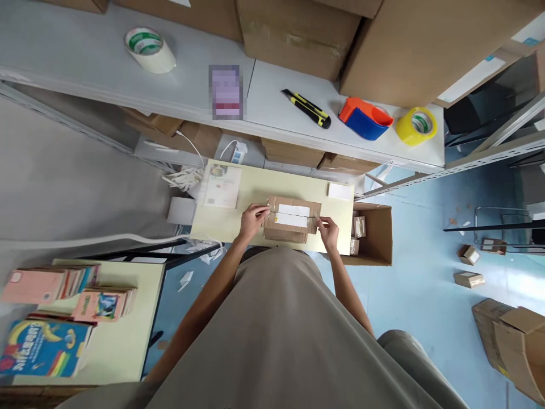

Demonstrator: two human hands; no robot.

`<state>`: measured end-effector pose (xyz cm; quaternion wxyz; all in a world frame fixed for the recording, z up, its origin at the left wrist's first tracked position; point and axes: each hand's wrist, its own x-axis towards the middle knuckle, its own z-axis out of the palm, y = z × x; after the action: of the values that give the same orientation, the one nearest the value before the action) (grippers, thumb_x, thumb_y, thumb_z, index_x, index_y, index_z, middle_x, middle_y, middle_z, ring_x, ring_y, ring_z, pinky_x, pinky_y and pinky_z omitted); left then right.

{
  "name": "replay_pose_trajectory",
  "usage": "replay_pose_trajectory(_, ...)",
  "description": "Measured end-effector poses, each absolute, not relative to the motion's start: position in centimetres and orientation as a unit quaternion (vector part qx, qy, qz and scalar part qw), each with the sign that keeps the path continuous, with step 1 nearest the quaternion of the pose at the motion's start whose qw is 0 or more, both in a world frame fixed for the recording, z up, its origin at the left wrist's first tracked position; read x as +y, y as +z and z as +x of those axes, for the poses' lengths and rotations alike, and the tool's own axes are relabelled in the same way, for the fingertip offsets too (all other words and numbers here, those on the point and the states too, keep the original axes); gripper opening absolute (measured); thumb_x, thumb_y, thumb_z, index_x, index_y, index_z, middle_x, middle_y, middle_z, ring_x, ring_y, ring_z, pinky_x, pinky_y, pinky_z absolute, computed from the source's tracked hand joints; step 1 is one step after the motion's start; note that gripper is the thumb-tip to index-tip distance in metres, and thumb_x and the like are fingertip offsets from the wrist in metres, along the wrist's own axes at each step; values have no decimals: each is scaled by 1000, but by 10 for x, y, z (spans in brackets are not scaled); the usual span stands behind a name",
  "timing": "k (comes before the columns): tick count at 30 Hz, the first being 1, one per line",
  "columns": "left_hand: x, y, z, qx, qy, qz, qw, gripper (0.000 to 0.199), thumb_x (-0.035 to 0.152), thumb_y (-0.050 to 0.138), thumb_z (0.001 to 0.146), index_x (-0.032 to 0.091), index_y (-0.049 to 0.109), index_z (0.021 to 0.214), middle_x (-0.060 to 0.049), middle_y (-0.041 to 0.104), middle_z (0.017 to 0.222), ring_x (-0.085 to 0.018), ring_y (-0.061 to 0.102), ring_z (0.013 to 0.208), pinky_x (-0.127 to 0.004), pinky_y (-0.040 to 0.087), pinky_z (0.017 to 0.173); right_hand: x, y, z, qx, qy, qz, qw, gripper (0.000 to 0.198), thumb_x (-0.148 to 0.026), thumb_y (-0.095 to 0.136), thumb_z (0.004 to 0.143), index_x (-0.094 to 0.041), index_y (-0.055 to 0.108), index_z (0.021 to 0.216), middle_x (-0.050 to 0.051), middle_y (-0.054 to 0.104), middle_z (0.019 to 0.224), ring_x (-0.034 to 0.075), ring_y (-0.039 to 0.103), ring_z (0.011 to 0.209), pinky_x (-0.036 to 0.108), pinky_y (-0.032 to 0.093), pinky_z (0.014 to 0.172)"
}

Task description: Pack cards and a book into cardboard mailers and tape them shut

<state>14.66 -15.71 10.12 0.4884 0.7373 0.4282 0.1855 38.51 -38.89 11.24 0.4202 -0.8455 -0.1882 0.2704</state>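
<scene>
A small cardboard box with a white label on top lies on the pale yellow table in front of my body. A thin dark line crosses the label from one hand to the other; whether it is a string or a seam I cannot tell. My left hand pinches at the box's left end, thumb and fingers together. At the right end, my right hand is closed in the same way, fingertips on the edge. Both wrists rest low near the table's front edge.
A printed sheet and a white box lie on the table. The shelf above holds a utility knife, tape dispenser and tape rolls. An open carton stands right; books lie left.
</scene>
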Motion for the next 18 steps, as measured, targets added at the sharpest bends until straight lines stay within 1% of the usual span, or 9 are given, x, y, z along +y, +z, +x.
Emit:
replay_pose_trajectory(4, -152, 103, 144, 420, 179, 747, 483, 32, 50, 71, 104, 23, 86, 107, -10, 79, 115, -23, 80, 104, -43, 73, 98, -388, 113, 383, -211, 257, -858, 391, 70, -92, 54, 96, -25, 74, 100, 15, 89, 107, 33, 85, 90, 44, 67, 81)
replay_pose_trajectory(6, -148, 108, 144, 411, 158, 767, 467, 28, 48, 71, 104, 24, 85, 104, -10, 78, 112, -25, 79, 104, -46, 72, 100, -387, 117, 388, -236, 267, -860, 364, 64, -88, 56, 98, -26, 74, 98, 14, 89, 104, 33, 85, 87, 45, 67, 81)
replay_pose_trajectory(9, -137, 129, 161, 395, 151, 815, 396, 16, 39, 77, 100, 24, 83, 98, -14, 77, 122, -32, 76, 122, -56, 64, 116, -380, 139, 412, -286, 245, -857, 351, 61, -84, 58, 100, -26, 78, 100, 15, 89, 108, 34, 86, 89, 46, 68, 83)
replay_pose_trajectory(11, -129, 154, 188, 366, 188, 839, 355, 12, 36, 80, 98, 24, 83, 99, -17, 74, 138, -37, 70, 139, -58, 57, 125, -366, 168, 442, -317, 169, -855, 373, 63, -82, 57, 102, -24, 80, 110, 18, 89, 115, 35, 85, 98, 48, 69, 89)
replay_pose_trajectory(12, -125, 170, 207, 344, 213, 845, 350, 13, 36, 80, 99, 24, 84, 103, -17, 73, 143, -37, 68, 142, -57, 55, 127, -356, 187, 461, -334, 115, -852, 386, 63, -80, 57, 104, -23, 80, 116, 19, 88, 119, 36, 84, 104, 50, 68, 94)
replay_pose_trajectory(13, -122, 188, 228, 319, 235, 848, 352, 14, 36, 78, 102, 25, 84, 108, -15, 74, 143, -35, 69, 140, -55, 55, 127, -344, 207, 481, -361, 59, -843, 394, 62, -77, 57, 107, -22, 80, 123, 20, 86, 125, 37, 83, 111, 51, 67, 101)
replay_pose_trajectory(15, -117, 228, 275, 266, 276, 847, 368, 20, 35, 70, 108, 24, 83, 119, -12, 79, 135, -32, 73, 133, -51, 57, 123, -312, 248, 524, -413, -41, -823, 388, 58, -70, 54, 112, -21, 74, 137, 21, 81, 137, 38, 77, 128, 54, 62, 113)
replay_pose_trajectory(17, -117, 266, 321, 233, 311, 840, 378, 21, 34, 68, 110, 22, 83, 120, -12, 83, 124, -30, 78, 120, -47, 60, 116, -274, 283, 564, -450, -102, -812, 357, 55, -61, 54, 114, -19, 67, 147, 22, 76, 145, 38, 70, 139, 58, 56, 121)
replay_pose_trajectory(18, -119, 284, 341, 224, 321, 838, 380, 23, 34, 68, 111, 21, 83, 121, -12, 85, 118, -30, 79, 113, -45, 61, 112, -255, 295, 581, -462, -113, -815, 331, 53, -58, 58, 113, -18, 66, 147, 23, 74, 147, 40, 68, 141, 60, 53, 123)
